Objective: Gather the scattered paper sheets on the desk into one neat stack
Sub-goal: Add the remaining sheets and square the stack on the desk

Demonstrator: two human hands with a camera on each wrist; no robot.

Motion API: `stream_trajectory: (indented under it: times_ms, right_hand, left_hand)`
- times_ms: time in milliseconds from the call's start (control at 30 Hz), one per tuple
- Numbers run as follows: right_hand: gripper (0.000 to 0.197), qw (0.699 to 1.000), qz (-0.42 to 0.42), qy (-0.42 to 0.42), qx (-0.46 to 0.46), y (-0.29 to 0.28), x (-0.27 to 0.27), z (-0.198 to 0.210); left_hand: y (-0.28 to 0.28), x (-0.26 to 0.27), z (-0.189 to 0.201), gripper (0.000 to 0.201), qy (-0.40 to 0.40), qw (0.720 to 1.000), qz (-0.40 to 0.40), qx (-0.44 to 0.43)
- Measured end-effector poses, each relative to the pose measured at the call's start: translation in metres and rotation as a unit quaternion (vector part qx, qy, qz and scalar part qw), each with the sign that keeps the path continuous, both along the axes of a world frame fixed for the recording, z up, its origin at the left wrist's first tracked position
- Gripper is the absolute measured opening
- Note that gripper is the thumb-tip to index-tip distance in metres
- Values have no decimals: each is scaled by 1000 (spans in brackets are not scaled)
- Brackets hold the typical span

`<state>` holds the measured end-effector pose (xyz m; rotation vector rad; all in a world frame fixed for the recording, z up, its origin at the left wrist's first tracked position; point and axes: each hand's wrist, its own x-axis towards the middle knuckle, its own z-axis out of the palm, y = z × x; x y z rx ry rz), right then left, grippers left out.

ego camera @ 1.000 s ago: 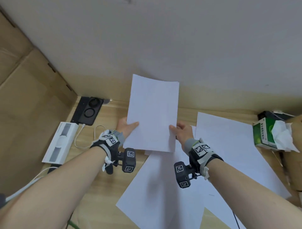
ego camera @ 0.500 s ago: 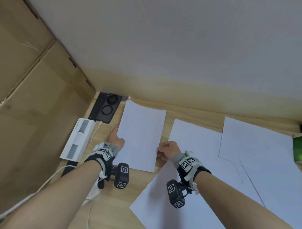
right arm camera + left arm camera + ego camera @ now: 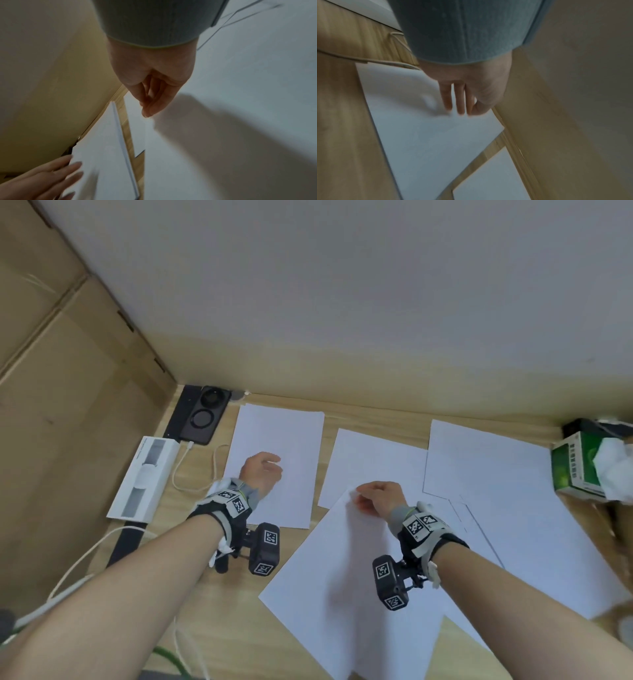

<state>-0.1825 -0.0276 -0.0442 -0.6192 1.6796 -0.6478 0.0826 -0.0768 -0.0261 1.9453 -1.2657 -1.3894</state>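
on the wooden desk (image 3: 219,604), near the back left corner, lying flat: a small stack of white sheets (image 3: 291,446), one short edge close to the wall. left hand (image 3: 262,474) hovering over or resting on the stack's near left part, fingers (image 3: 458,100) hanging straight and close together, pointing down at the paper, gripping nothing; cannot tell whether actually touching. right hand (image 3: 376,496) reaching at the far corner of a large near sheet (image 3: 342,594), which is lying slanted across the front of the desk; fingers (image 3: 152,105) drawn together into a loose cone, tips meeting the thumb just at the paper's corner, cannot tell whether pinching it or only touching. lying beside the stack, apart from it by a strip of bare wood: a middle sheet (image 3: 373,463), its near edge tucked under the large near sheet's corner. spreading further right: a far right sheet (image 3: 486,467) overlapping more paper that is running toward the desk's right edge. sitting left of the stack: a white cable (image 3: 191,474) looping on the wood, a long white box (image 3: 147,474), and a black device (image 3: 202,419) with two round rings in the corner. standing at the far right: a green tissue box (image 3: 575,467) with white tissue poking out. wearing on both wrists: grey straps with black-and-white markers.
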Motion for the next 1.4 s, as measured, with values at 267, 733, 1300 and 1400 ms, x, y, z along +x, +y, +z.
stream_trajectory:
  times_ms: [267,733,1300,1400]
  right_hand:
    - [5,997,-36,56,47,89,-72,4]
    - [25,994,-26,97,43,192,-119,-29]
    - [58,918,25,391,70,237,-78,-32]
    - [48,920,100,369,91,234,-70,-38]
  left_hand:
    - [85,-63,-9,24,-225,938,-226,133]
    - [166,-93,-34,56,-242,923,-278,110]
    - [227,-21,-16,24,-218,971,-88,47]
    - [230,-3,-20,26,-208,972,-100,45]
